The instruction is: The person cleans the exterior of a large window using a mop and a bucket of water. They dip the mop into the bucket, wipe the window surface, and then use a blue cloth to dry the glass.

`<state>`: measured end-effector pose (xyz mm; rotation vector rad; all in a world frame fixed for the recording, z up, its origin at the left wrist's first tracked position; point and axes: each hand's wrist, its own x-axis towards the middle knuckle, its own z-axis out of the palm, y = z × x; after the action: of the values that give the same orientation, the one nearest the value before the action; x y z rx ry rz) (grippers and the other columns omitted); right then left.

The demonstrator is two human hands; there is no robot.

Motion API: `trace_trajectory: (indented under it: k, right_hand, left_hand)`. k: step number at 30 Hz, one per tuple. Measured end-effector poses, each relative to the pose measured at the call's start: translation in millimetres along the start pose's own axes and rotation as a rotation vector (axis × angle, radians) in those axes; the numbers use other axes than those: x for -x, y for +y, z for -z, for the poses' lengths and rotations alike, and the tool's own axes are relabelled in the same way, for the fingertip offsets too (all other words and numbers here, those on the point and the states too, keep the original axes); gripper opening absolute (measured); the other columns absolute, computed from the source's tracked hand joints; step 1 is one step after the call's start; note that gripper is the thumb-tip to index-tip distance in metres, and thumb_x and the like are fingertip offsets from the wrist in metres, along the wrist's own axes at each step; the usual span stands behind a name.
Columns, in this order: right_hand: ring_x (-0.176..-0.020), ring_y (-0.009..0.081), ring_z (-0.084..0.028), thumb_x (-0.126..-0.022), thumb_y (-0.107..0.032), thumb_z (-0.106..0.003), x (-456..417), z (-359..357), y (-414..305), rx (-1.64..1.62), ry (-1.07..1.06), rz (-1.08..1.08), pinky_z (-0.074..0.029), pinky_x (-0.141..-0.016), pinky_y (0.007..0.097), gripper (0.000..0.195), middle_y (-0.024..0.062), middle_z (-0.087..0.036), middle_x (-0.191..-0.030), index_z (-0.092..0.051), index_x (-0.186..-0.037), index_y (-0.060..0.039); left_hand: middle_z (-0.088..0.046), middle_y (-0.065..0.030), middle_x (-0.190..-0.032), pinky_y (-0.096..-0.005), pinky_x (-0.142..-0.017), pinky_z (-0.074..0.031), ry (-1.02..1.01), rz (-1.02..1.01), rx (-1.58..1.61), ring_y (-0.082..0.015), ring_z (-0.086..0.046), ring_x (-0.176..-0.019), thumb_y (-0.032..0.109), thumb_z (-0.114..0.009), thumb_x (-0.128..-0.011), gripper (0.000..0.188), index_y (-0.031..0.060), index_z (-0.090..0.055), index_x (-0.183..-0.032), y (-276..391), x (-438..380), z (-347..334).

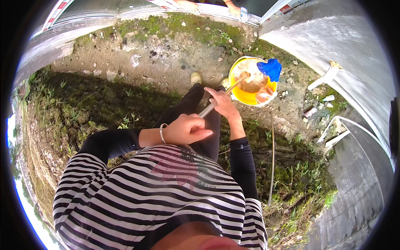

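A metal pole [208,110] slants down from my hands into a yellow bucket [232,75] of foamy, brownish water. My left hand [186,128], with a pale bangle at the wrist, is closed around the pole's upper end. Lower down, my right hand [223,103] grips the pole with its index finger stretched out. The tip of the pole is hidden in the foam. Over the bucket's far right rim hangs a bright blue cloth or glove [271,69]. Something wet and reddish-brown, perhaps a cloth [265,94], lies at the near right rim.
Another person's hands [232,9] rest at the window frame [215,10], beside a small packet [243,14]. A grey wall [337,40] rises on the right, with a white pipe [323,77] near its foot. A thin rod [272,162] lies on the mossy ground, near a discarded can [310,112].
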<state>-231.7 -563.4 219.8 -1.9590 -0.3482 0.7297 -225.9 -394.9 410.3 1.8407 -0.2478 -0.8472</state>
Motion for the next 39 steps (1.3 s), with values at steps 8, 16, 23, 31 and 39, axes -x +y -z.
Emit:
trace_trajectory:
  k: [8, 16, 23, 31, 39]
  right_hand:
    - [-0.091, 0.0363, -0.051, -0.083, -0.005, -0.058, -2, -23, 65, -0.023, 0.090, -0.120, -0.041, -0.086, 0.0445, 0.051, 0.0186, -0.056, -0.091, -0.048, -0.131, -0.0206]
    - [-0.103, 0.0334, -0.051, -0.073, -0.005, -0.068, -27, -38, 91, 0.235, 0.442, -0.135, -0.043, -0.088, 0.0419, 0.073, 0.0133, -0.052, -0.111, -0.037, -0.138, -0.0154]
    - [-0.106, 0.0417, -0.053, -0.087, -0.032, -0.056, -27, -78, 345, 0.149, 0.396, -0.920, -0.048, -0.087, 0.0453, 0.049, 0.0253, -0.048, -0.121, -0.044, -0.125, -0.0025]
    - [-0.103, 0.0348, -0.058, -0.086, -0.030, -0.053, -95, -128, 529, 0.545, 0.133, -1.022, -0.048, -0.079, 0.0470, 0.027, 0.0172, -0.061, -0.109, -0.065, -0.095, -0.0068]
    - [-0.097, 0.0345, -0.060, -0.088, -0.028, -0.050, -79, -134, 503, 0.511, -0.014, -0.898, -0.051, -0.075, 0.0470, 0.029, 0.0221, -0.060, -0.104, -0.061, -0.102, -0.0041]
  left_hand:
    - [-0.049, -0.0064, -0.059, -0.0376, -0.053, -0.044, -0.076, -0.061, -0.051, -0.0268, -0.052, -0.057, 0.026, -0.071, -0.078, 0.030, 0.0083, -0.053, -0.062, -57, -21, -39]
    - [-0.060, -0.0139, -0.092, -0.0337, -0.069, -0.052, 0.197, -0.085, -0.371, -0.0266, -0.063, -0.073, 0.000, -0.070, -0.075, 0.021, 0.0015, -0.054, -0.088, -69, -33, 12]
    - [-0.063, -0.0083, -0.083, -0.0194, -0.040, -0.041, 0.101, 0.952, 0.123, -0.0071, -0.056, -0.050, 0.000, -0.063, -0.083, 0.026, -0.0001, -0.053, -0.107, -72, -34, 30]
    - [-0.062, -0.0038, -0.062, -0.0167, -0.041, -0.041, 0.068, 1.037, 0.112, -0.0046, -0.056, -0.047, 0.000, -0.067, -0.081, 0.030, -0.0053, -0.058, -0.109, -110, -50, 73]
    - [-0.064, -0.0030, -0.067, -0.0174, -0.043, -0.040, 0.122, 1.058, 0.170, -0.0035, -0.055, -0.050, 0.001, -0.068, -0.080, 0.029, -0.0033, -0.060, -0.108, -117, -45, 75]
